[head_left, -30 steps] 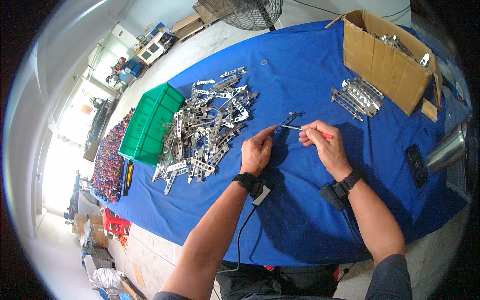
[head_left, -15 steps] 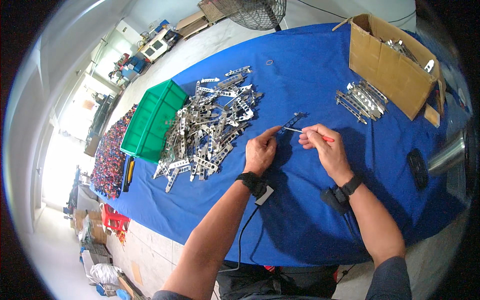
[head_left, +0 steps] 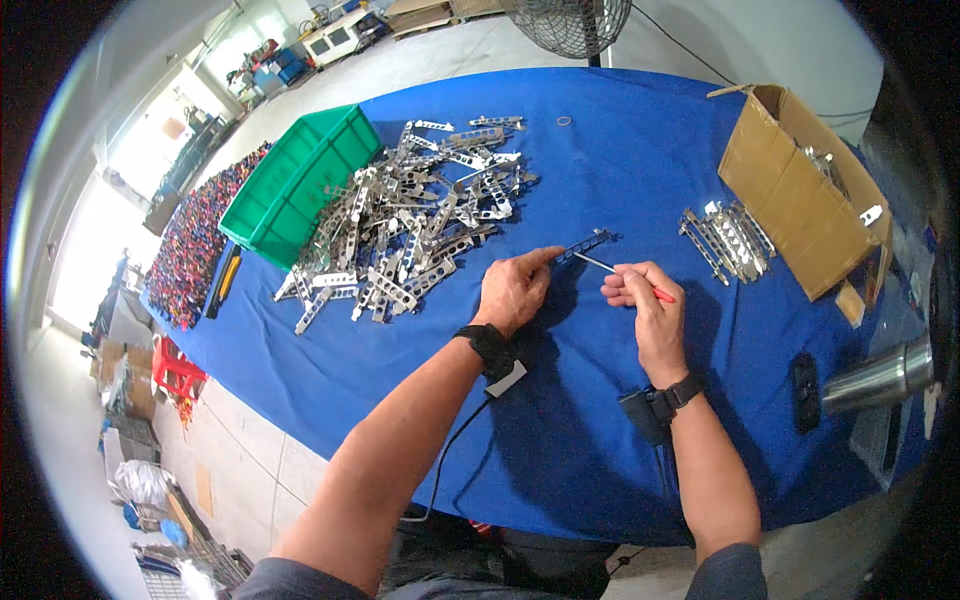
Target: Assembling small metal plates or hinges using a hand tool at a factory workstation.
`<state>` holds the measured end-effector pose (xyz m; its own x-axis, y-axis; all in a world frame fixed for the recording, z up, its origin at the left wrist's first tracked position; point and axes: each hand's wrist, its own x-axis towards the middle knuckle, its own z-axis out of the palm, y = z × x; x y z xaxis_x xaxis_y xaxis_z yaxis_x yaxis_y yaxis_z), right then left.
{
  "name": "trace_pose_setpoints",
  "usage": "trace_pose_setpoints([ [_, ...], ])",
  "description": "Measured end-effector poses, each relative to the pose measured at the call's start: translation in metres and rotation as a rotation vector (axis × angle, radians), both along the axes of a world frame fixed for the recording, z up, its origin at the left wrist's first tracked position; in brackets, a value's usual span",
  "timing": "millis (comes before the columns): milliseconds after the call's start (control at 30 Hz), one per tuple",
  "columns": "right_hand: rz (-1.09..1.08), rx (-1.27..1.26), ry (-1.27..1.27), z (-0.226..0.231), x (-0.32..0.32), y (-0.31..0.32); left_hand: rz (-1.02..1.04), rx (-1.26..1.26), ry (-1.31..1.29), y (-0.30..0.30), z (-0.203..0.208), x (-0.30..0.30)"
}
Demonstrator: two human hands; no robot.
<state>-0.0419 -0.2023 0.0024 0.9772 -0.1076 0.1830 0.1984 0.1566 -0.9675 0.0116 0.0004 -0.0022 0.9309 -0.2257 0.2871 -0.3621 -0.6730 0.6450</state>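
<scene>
A flat, perforated metal strip (head_left: 590, 242) lies on the blue cloth in front of me. My left hand (head_left: 513, 290) has its index fingertip pressed on the strip's near end, the other fingers curled. In my right hand (head_left: 648, 315) is a thin screwdriver (head_left: 597, 263) with a red handle end, held between thumb and fingers. Its shaft slants left and its tip meets the strip close to my left fingertip. What the tip touches is too small to make out. A pile of similar metal strips (head_left: 410, 225) spreads to the left.
A green plastic bin (head_left: 300, 180) stands beside the pile, with many small multicoloured pieces (head_left: 200, 240) behind it. At right are a row of strips (head_left: 728, 242), a cardboard box (head_left: 800, 190), a black object (head_left: 804, 392) and a metal cylinder (head_left: 878, 380). Cables trail from both wrists.
The whole view has shifted and tilted a little. Both hands keep nearly the same pose at the strip, with the screwdriver tip still against it.
</scene>
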Motion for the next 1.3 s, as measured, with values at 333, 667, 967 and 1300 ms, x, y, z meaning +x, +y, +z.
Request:
trace_pose_setpoints([
  [333, 0.018, -0.047, -0.003, 0.009, -0.003, 0.006, -0.004, -0.016, -0.035, 0.002, -0.004, 0.001],
  [667, -0.022, -0.008, 0.011, 0.007, -0.002, 0.007, -0.003, -0.031, -0.027, 0.003, -0.006, 0.003],
  [967, -0.001, -0.05, 0.021, 0.002, -0.002, 0.004, 0.001, 0.0, 0.037, 0.002, 0.0, 0.0],
  [1300, -0.005, -0.075, 0.001, 0.005, -0.004, 0.004, -0.004, -0.015, 0.029, 0.002, 0.001, 0.0],
])
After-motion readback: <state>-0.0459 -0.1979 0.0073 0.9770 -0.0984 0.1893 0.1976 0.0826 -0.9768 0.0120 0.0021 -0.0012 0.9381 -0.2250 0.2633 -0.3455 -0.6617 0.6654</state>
